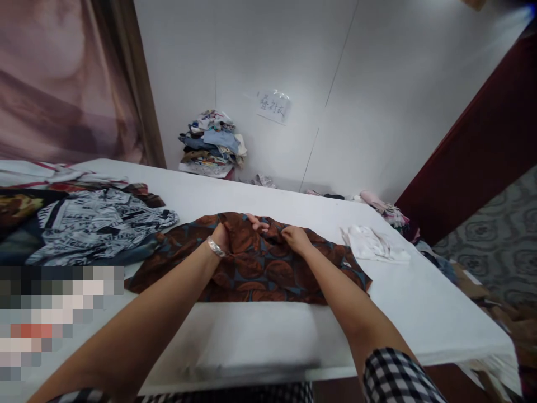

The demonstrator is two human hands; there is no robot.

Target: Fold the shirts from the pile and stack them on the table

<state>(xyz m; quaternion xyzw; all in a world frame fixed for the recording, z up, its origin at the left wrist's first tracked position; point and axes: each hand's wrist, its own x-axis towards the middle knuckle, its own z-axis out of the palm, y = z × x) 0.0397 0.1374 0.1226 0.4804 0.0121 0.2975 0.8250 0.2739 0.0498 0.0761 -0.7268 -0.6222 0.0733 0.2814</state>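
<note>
Checked sleeves [398,375], cut off below, lead to the left hand [224,232] and right hand [296,238], both clutching bunched brown circle-patterned cloth [260,271], fingertips partly buried.

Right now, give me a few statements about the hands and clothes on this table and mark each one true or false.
1. Both hands grip the brown patterned shirt. True: the left hand and right hand both pinch its fabric near the top edge.
2. The left wrist is bare. False: it wears a silver bracelet.
3. A white cloth lies right of the shirt on the white table. True.
4. The black and white printed garment lies right of the right hand. False: it lies left of the left hand.
5. The pile of folded clothes sits in front of the hands at the table's near edge. False: it stands against the far wall.
</note>
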